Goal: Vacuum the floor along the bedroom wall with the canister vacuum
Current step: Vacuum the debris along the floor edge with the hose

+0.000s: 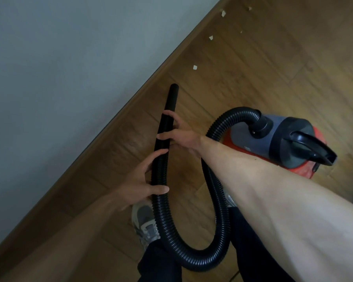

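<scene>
Dim, soft light; blurred, warped edges

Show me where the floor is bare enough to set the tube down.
Bare floor lies between baseboard and tube, and far right beyond the canister. Crowded: hose loop by the shoe; scraps ahead.
</scene>
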Demonstrator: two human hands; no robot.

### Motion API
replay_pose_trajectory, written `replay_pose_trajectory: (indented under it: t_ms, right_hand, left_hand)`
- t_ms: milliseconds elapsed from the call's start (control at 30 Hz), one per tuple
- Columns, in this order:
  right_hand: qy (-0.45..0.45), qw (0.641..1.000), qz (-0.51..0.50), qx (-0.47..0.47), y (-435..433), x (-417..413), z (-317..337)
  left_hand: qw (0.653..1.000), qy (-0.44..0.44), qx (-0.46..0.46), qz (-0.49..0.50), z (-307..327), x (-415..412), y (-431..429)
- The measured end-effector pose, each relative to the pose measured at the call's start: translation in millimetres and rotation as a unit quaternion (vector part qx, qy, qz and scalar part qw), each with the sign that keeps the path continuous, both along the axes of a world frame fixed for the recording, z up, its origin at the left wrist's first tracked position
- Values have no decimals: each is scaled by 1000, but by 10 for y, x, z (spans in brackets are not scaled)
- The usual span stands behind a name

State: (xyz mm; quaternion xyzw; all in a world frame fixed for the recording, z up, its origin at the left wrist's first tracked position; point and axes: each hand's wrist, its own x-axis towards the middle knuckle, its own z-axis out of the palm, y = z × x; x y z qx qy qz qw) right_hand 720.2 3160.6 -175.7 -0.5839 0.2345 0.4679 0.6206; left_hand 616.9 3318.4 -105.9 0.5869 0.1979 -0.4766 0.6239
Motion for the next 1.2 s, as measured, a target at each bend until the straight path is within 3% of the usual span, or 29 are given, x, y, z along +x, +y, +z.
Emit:
replay_pose_trajectory:
  t_ms: [267,1200]
  right_hand:
    - [-7,1000,16,10,-270,231,-41]
    - [-17,998,62,8,-1253,1199,-102]
  left_hand:
    - [999,40,3,18,-9,224,-318]
    - [997,34,2,65,-69,1044,-1401]
